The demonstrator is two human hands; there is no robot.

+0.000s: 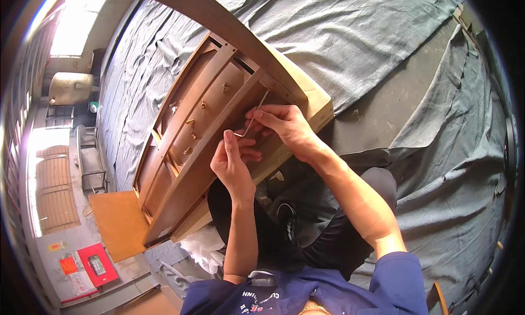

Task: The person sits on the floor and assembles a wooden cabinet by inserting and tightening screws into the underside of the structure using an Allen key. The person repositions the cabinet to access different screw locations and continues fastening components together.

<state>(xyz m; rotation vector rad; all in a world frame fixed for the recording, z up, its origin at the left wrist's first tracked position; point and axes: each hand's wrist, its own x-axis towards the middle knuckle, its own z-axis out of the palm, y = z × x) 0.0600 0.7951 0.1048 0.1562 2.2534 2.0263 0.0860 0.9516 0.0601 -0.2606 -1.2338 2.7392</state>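
Observation:
An L-shaped hex key is pinched between the thumb and fingers of my right hand. Its long arm points up and away, and its short bent end comes down beside my left thumb. My left hand is held just below, thumb raised and fingers loosely curled apart; whether the thumb touches the key's tip I cannot tell. Both hands are above the near side of a brown wooden furniture frame, which lies tilted in front of me. Several small brass fittings sit on its panel.
A curved wooden rail arches over the frame's far end. Cardboard lies under the frame. An orange-brown board juts out at left. White plastic wrapping is by my leg. Grey cloth covers much of the floor.

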